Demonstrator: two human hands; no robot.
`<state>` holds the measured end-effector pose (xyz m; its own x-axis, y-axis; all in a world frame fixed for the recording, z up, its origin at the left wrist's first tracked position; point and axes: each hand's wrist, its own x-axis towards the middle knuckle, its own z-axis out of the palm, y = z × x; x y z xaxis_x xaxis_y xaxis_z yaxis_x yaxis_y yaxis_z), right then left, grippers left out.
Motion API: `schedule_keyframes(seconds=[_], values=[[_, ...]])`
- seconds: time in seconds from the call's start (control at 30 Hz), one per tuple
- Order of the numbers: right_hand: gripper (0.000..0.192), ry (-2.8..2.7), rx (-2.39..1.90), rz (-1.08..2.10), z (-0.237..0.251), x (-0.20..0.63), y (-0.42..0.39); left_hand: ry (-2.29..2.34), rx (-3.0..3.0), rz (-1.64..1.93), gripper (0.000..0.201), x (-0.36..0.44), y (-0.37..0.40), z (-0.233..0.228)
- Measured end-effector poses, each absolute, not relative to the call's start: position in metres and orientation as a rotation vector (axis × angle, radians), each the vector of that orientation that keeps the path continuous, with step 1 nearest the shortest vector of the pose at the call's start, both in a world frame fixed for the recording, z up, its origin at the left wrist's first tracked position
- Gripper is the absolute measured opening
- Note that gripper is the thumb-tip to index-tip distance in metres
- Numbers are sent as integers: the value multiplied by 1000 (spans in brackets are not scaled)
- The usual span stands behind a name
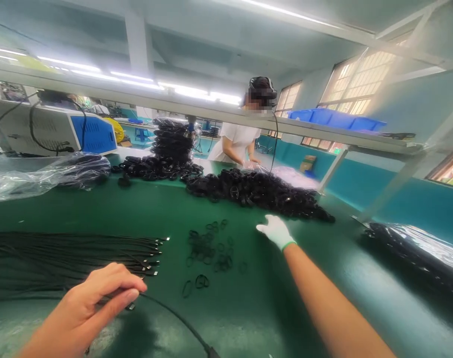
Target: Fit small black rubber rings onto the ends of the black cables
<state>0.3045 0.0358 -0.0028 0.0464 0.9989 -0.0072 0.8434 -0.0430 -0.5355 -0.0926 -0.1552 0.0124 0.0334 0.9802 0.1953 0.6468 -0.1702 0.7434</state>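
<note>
Smooth green tabletop (111, 209); left fingers (127, 281) pinch thin cable (178, 314); gloved right fingers (273, 223) parted near heaped loops (256, 186).

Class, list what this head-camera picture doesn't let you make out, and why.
Head view:
Black cable in the left hand: lower part, cut off by the bottom edge.
Laid-out black cables: left ends, cut off by the left edge.
Small black rings: exact count, blurred and overlapping.

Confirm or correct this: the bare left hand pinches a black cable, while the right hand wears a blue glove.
Wrong colour: the head view shows a white glove on the right hand. The bare left hand does pinch a black cable.
</note>
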Motion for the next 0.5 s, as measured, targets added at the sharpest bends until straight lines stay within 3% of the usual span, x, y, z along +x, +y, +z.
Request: schedule_keyframes(seconds=[0.17,0.5], values=[[32,-1997,-2153,404,-28,323,74,1660,1809,988,26,-87,-153,3],[30,-2194,-2128,305,-40,336,85,1609,1769,917,31,-86,-150,-13]])
